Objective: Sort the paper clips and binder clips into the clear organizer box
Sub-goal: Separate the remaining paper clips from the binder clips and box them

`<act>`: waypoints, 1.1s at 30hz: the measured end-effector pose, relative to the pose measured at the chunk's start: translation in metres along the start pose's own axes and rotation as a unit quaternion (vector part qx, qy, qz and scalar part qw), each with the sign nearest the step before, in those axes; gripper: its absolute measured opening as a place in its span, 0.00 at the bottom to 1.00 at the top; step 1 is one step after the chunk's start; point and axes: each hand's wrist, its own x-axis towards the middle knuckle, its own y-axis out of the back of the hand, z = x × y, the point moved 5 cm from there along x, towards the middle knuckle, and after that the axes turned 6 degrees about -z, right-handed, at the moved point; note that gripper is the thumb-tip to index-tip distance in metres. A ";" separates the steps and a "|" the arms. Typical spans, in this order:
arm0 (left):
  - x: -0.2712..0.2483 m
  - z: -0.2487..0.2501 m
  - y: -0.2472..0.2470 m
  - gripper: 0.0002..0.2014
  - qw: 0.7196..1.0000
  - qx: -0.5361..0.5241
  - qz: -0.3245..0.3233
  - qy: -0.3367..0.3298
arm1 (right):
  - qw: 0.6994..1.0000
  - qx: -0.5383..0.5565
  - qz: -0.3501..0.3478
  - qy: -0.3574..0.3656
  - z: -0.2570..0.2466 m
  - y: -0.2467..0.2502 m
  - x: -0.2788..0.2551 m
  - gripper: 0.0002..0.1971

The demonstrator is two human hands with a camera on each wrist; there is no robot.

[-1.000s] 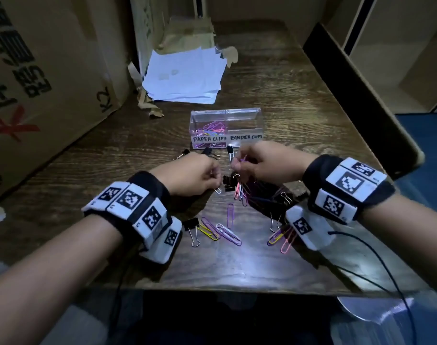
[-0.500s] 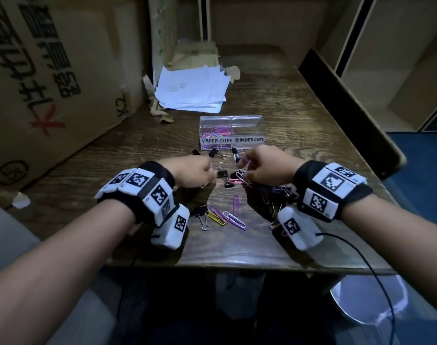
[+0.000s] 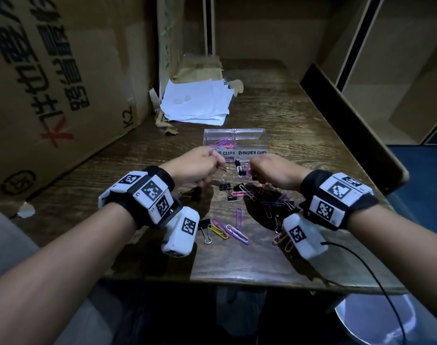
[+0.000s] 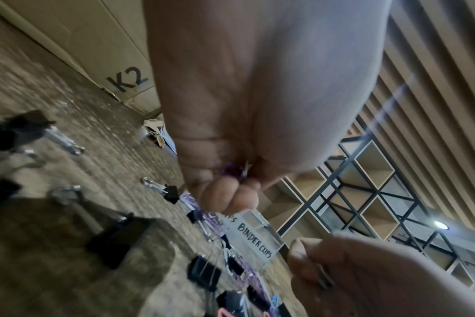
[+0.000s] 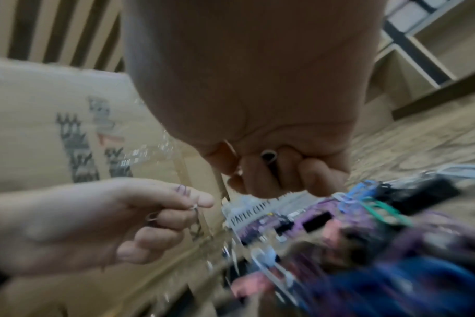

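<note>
Item: clear organizer box [image 3: 234, 143], two compartments, labelled PAPER CLIPS and BINDER CLIPS. All places below are given from this box.

Left hand [image 3: 195, 169]: a second ago it was low over the loose pile, knuckle to knuckle with the other hand. Now it is raised to the near-left corner of the box, in front of the paper-clip label. Fingers curled, pinching paper clips [image 4: 232, 170]; purple and silver wire shows in the fist. How many it holds cannot be told.

Right hand [image 3: 272, 171]: now parted from the left hand and near the front of the box on the binder-clip side. Fingers curled round a small dark item [image 5: 269, 157], probably a binder clip.

Paper-clip compartment: holds several coloured clips [image 3: 223, 144]. Binder-clip compartment: looks empty.

Loose stock on the table [image 3: 274, 108]: many paper clips and binder clips [image 3: 224, 185] in front of the box.

Assessment: both hands are loaded and split toward their own compartments; drops appear next. Sorting is at an early stage.
</note>
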 end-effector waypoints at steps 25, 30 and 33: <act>0.026 0.031 0.043 0.05 0.963 0.227 0.102 -0.107 | 0.984 -0.143 0.084 0.063 -0.053 0.041 0.055 0.10; -0.009 0.025 -0.011 0.10 0.913 0.362 -0.170 -0.078 | 0.955 -0.293 -0.047 -0.011 -0.017 0.017 0.022 0.12; -0.021 0.013 -0.042 0.18 0.906 0.345 -0.243 -0.039 | 0.955 -0.296 -0.019 0.010 -0.007 0.003 0.013 0.15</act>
